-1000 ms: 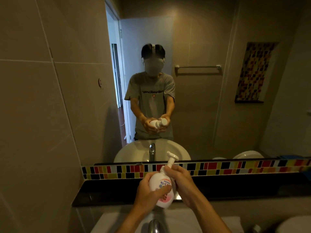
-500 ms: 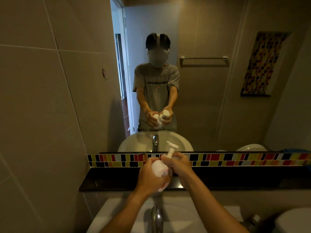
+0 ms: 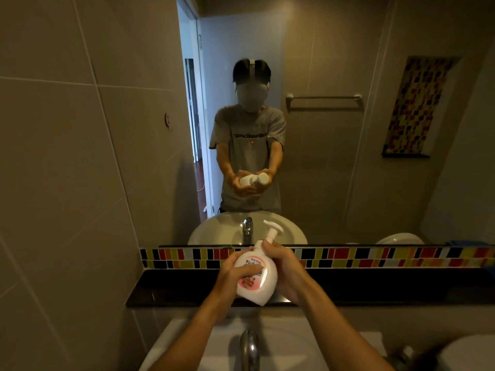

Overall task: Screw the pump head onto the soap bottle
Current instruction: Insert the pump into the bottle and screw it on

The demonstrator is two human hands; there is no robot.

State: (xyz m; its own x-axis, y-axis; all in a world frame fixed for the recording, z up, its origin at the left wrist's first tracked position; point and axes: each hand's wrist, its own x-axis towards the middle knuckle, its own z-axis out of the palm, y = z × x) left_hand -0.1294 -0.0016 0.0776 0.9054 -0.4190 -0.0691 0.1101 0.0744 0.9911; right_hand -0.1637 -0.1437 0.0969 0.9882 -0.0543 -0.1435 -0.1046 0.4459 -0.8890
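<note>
Bottle (white, pink label) tilts above the sink, left hand wrapped around its body. Right hand pinches the pump collar.

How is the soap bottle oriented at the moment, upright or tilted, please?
Tilted. The soap bottle, held above the sink, leans with its pump head up and right and its base lower.
</note>
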